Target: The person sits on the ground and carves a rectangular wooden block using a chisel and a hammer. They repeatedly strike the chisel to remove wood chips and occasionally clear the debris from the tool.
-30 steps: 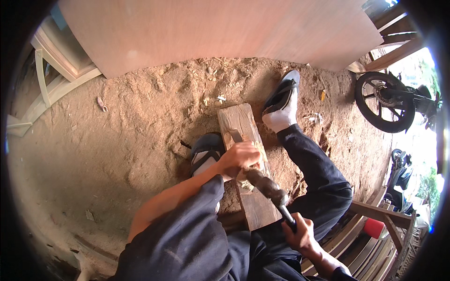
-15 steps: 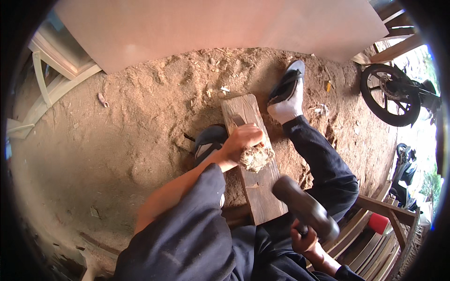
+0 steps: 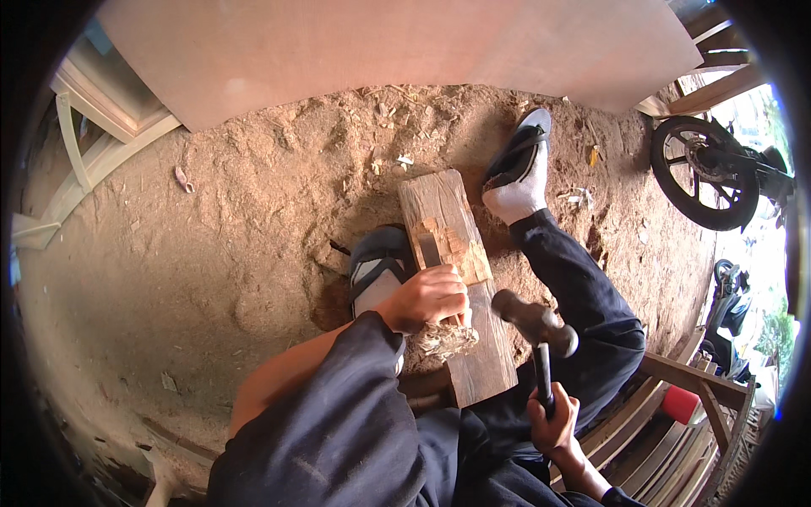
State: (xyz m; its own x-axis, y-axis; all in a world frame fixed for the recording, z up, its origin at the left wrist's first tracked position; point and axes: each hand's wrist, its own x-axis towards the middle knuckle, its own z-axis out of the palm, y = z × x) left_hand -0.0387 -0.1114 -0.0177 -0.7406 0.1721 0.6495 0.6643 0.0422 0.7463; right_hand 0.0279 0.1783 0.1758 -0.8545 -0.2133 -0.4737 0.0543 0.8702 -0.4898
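Note:
A thick wooden plank (image 3: 448,228) lies on sawdust-covered ground between my two feet. My left hand (image 3: 427,296) is closed around a chisel (image 3: 429,249) whose blade stands in a notch cut into the plank's top. A clump of wood shavings (image 3: 443,340) sits just below that hand. My right hand (image 3: 553,418) grips the dark handle of a mallet (image 3: 534,321), whose head hangs just right of the plank, a little lower than my left hand. My left foot (image 3: 378,270) in a sandal rests against the plank's left side.
My right foot (image 3: 519,169) is planted beside the plank's far end. A large plywood sheet (image 3: 405,42) leans at the back, a pale wooden frame (image 3: 76,160) at left. A motorbike wheel (image 3: 701,173) stands at right, wooden slats (image 3: 676,439) and a red object (image 3: 680,404) at lower right.
The mallet was down at the chisel one second ago, then swung back toward me, and now hangs lower beside the plank again. My left hand stayed on the chisel.

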